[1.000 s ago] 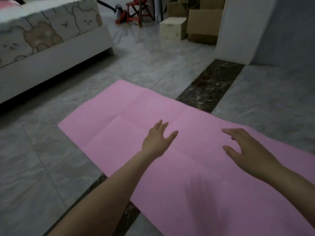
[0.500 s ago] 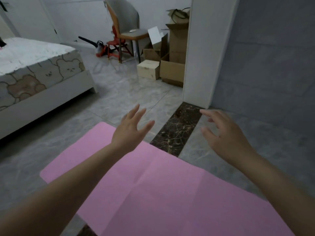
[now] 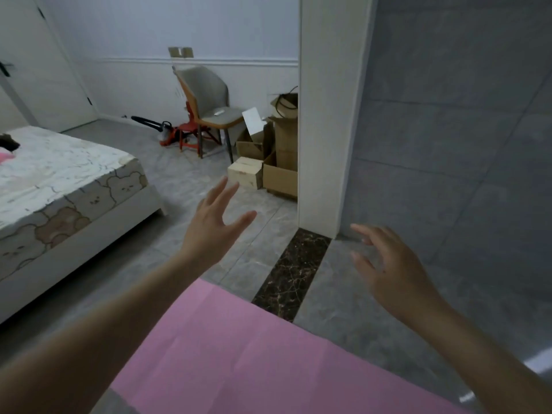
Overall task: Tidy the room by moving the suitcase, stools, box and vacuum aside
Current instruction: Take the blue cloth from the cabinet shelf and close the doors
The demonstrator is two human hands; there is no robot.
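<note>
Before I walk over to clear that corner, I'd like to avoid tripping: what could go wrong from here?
1. The pink mat lies on smooth tile right underfoot; it may slide or catch a foot.
2. The vacuum has its hose stretched across the floor beside the red stool, a possible snag.
3. The small box sits out from the stacked cartons, easy to kick near the wall corner.
</note>
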